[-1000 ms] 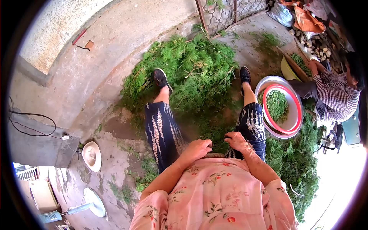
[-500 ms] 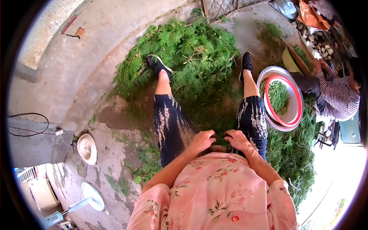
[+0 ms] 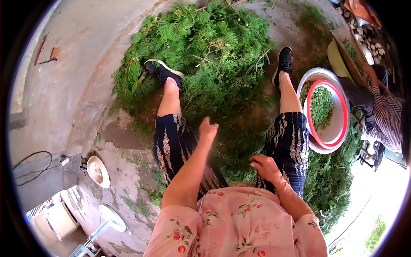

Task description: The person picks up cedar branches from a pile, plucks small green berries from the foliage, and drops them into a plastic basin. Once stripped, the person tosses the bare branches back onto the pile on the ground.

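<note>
While the left hand (image 3: 208, 129) reaches out between the knees, fingers partly bent, the right hand (image 3: 266, 168) hovers by the right thigh, loosely curled; whether either pinches anything small, I cannot tell. Ahead, leafy green branches (image 3: 214, 55) lie heaped on the ground around the left shoe (image 3: 165, 73). Beside the right leg, a red-rimmed bowl (image 3: 346, 118) of green pieces (image 3: 321, 107) sits in a metal basin (image 3: 319, 70), near another person (image 3: 385, 115).
</note>
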A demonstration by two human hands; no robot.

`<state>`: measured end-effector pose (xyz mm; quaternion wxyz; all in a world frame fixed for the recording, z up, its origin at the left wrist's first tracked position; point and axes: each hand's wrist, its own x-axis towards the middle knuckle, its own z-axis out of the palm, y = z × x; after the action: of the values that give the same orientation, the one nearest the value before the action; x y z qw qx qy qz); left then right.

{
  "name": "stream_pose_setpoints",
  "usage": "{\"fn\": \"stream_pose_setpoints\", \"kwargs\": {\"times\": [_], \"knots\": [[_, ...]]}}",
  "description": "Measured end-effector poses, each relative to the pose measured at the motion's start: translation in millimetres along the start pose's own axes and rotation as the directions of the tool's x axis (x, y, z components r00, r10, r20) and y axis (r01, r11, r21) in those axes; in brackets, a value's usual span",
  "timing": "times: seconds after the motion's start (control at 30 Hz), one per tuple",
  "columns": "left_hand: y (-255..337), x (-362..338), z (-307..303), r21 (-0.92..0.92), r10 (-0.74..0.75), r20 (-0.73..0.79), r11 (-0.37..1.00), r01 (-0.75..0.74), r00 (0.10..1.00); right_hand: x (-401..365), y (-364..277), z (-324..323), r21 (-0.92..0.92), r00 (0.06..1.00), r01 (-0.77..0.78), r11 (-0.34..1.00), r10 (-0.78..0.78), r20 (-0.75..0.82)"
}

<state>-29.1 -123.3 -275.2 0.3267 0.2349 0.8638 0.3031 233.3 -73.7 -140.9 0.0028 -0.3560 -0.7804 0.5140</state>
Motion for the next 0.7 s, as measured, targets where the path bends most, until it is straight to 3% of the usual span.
{"fn": "stream_pose_setpoints", "kwargs": {"times": [0.03, 0.1, 0.2, 0.23, 0.33, 0.4, 0.47, 0.67, 0.7], "knots": [[9.5, 9.0, -14.9, 0.084, -0.076, 0.001, 0.994, 0.076, 0.997, 2.8, -0.3, -2.5, 0.042, 1.000, -0.008, 0.999, 0.008, -0.012], [-83.2, 63.9, 20.1, 0.111, 0.022, -0.146, 0.994, -0.006, 0.989, 8.5, -2.4, -7.4, 0.124, 0.999, -0.021, 0.992, 0.026, -0.038], [-84.3, 91.6, 2.2, 0.321, -0.151, -0.177, 0.925, 0.202, 0.973, 13.5, -5.0, -11.7, 0.149, 0.997, -0.071, 0.986, 0.076, -0.022], [-61.7, 90.6, -12.3, 0.266, -0.153, -0.225, 0.940, 0.212, 0.962, 14.6, -7.1, -13.7, 0.161, 0.995, -0.102, 0.982, 0.104, -0.003], [-42.1, 99.4, -25.8, 0.474, 0.046, -0.362, 0.869, 0.141, 0.931, 18.4, -6.8, -15.0, 0.226, 0.987, -0.158, 0.961, 0.154, 0.036], [-71.4, 120.7, -22.0, 0.507, 0.062, -0.371, 0.849, 0.147, 0.926, 22.8, -7.6, -16.7, 0.259, 0.977, -0.214, 0.942, 0.202, 0.072], [-36.2, 119.3, -38.2, 0.326, -0.265, -0.192, 0.891, 0.317, 0.945, 26.7, -7.9, -18.1, 0.301, 0.966, -0.257, 0.918, 0.240, 0.095], [-56.7, 113.1, -20.7, 0.374, -0.282, -0.071, 0.881, 0.288, 0.957, 32.8, -8.4, -21.5, 0.459, 0.881, -0.471, 0.754, 0.430, 0.198], [-71.3, 114.3, -14.8, 0.282, -0.329, -0.020, 0.904, 0.321, 0.944, 32.0, -6.7, -20.4, 0.468, 0.875, -0.481, 0.741, 0.439, 0.205]]}}
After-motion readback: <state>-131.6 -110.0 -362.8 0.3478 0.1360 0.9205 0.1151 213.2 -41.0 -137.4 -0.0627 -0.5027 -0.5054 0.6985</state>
